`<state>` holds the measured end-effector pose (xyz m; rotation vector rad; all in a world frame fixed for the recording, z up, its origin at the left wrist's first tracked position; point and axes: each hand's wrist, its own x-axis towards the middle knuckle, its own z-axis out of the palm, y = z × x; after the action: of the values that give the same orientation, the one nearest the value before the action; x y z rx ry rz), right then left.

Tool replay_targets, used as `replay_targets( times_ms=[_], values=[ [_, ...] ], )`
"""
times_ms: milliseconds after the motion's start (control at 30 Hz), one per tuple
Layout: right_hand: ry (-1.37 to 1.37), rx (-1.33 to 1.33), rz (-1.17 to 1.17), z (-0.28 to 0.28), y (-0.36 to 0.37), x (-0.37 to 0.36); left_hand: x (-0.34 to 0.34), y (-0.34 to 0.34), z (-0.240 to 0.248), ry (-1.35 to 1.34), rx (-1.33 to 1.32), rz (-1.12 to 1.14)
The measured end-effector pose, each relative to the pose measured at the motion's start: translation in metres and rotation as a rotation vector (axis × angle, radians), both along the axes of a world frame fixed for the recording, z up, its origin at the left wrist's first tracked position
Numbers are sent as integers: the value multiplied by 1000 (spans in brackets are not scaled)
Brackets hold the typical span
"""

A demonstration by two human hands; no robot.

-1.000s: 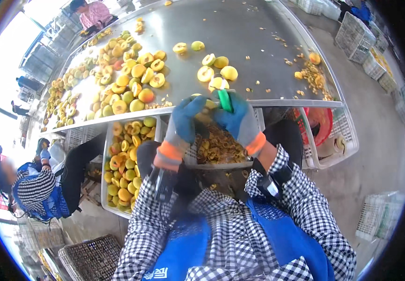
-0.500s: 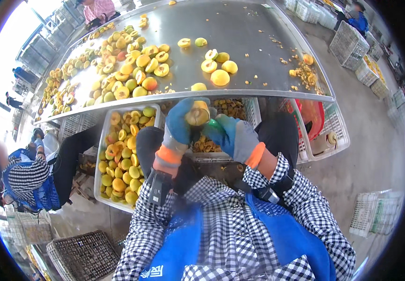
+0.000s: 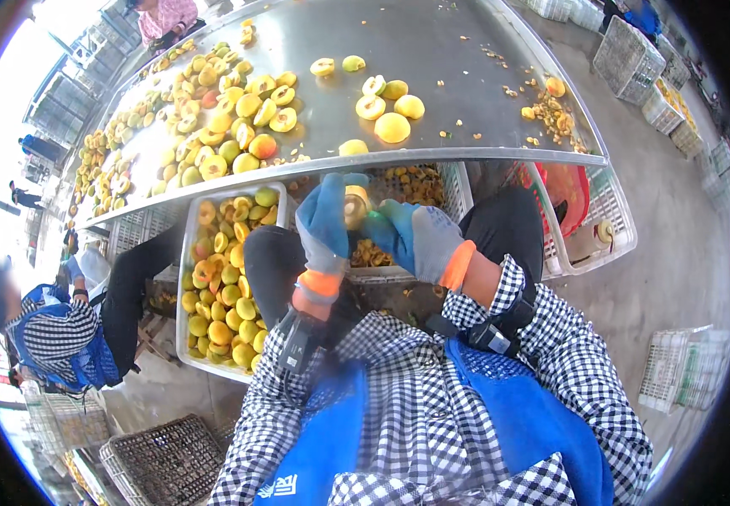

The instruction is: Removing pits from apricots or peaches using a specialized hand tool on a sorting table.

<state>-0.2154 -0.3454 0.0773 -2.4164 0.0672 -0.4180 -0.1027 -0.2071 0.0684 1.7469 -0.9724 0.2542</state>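
Over the gap between my knees, my left hand (image 3: 323, 221), in a blue and grey work glove, grips a yellow peach half (image 3: 355, 201). Close against it is my right hand (image 3: 411, 238), gloved alike, its fingers bent together. Something green shows at those fingertips, but the glove hides what it is. Beneath both hands stands a crate of brownish fruit scraps (image 3: 371, 253). Left of my knee, a white crate (image 3: 183, 316) is full of yellow and greenish peach halves (image 3: 231, 295).
A metal table (image 3: 449, 93) spans the front, with piled peach halves (image 3: 204, 110) on its left and pit scraps (image 3: 557, 118) at right. A white crate holding a red basket (image 3: 569, 194) stands right. Another person (image 3: 61, 337) sits left; a dark crate (image 3: 162, 464) lies behind.
The view has shifted slightly, so the table and fruit sit a little differently. My right fingers have come nearer the peach half, which is turned somewhat in my left hand.
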Motion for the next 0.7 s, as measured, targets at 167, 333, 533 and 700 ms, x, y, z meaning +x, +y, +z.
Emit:
replay_targets(
  times_ms=[167,333,533,700],
  values=[
    [54,55,92,-9,-13,2,-2,-6,-2,226,-20,-8],
    [126,400,176,-22,-8,9,-4,-16,-12,547,-162,21],
    [332,168,180,-19,-34,17,22,-3,-17,273,173,-314],
    [343,31,260,-14,-30,8,38,6,-22,211,366,-532]
  ],
)
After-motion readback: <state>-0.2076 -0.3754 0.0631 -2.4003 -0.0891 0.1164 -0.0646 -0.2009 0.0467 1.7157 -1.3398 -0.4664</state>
